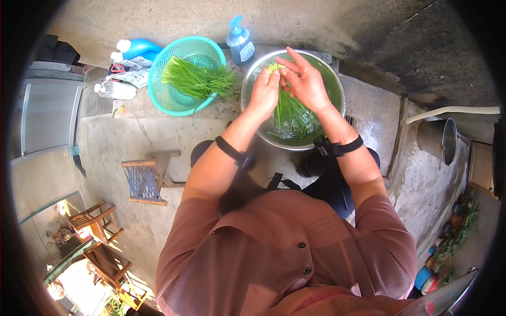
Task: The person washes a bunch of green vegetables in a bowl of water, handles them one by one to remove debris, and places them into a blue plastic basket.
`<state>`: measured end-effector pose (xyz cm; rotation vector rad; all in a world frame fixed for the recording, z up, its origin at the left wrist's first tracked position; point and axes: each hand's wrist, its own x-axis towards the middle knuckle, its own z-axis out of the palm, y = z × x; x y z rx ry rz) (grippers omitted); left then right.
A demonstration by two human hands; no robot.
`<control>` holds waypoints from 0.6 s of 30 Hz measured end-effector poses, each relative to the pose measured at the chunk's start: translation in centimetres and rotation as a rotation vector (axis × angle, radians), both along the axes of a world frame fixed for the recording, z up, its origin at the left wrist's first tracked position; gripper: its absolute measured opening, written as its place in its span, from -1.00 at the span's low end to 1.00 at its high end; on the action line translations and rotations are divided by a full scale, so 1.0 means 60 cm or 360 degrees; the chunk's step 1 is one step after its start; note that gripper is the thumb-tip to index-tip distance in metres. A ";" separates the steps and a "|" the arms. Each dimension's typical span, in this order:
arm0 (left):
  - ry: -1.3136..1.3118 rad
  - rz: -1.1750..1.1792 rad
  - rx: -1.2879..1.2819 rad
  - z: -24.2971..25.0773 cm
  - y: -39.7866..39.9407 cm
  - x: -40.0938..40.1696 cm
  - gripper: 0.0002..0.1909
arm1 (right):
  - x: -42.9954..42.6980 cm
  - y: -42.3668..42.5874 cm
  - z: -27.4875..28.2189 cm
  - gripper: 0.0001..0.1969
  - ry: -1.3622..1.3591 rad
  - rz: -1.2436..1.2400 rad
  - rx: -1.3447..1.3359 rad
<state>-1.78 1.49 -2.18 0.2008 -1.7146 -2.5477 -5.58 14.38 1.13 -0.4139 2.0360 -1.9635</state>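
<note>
Over a round metal basin (338, 85), my left hand (265, 93) is closed around the pale ends of a bunch of long thin green stalks (290, 112), which look like chives. The leafy ends hang down into water in the basin. My right hand (306, 85) touches the same pale ends with thumb and a fingertip, its other fingers spread. More green stalks (193, 79) lie in a turquoise plastic mesh basket (156, 96) to the left, their leafy tips over its rim.
A blue pump bottle (240, 45) stands between basket and basin. Left of the basket are a blue jug (144, 51), a clear bottle (116, 90) and red-handled scissors (116, 70). A folding stool (144, 181) is on the floor at left, a metal bucket (435, 138) at right.
</note>
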 end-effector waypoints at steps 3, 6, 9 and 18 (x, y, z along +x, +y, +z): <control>0.0037 0.0045 -0.0109 -0.013 -0.007 -0.006 -0.82 | 0.003 -0.008 -0.002 -0.54 0.0014 -0.0152 -0.0024; 0.0054 0.0095 -0.0167 -0.013 -0.006 -0.006 -0.83 | -0.004 0.002 -0.021 -0.70 0.0029 -0.0043 0.0079; -0.0016 0.0110 -0.0435 -0.010 -0.007 -0.005 -0.82 | -0.009 0.005 -0.037 -0.83 0.0337 -0.0102 0.0211; 0.0152 0.0090 -0.0702 -0.014 -0.007 -0.001 -0.82 | -0.015 0.002 -0.053 -0.87 0.0156 -0.0147 0.0056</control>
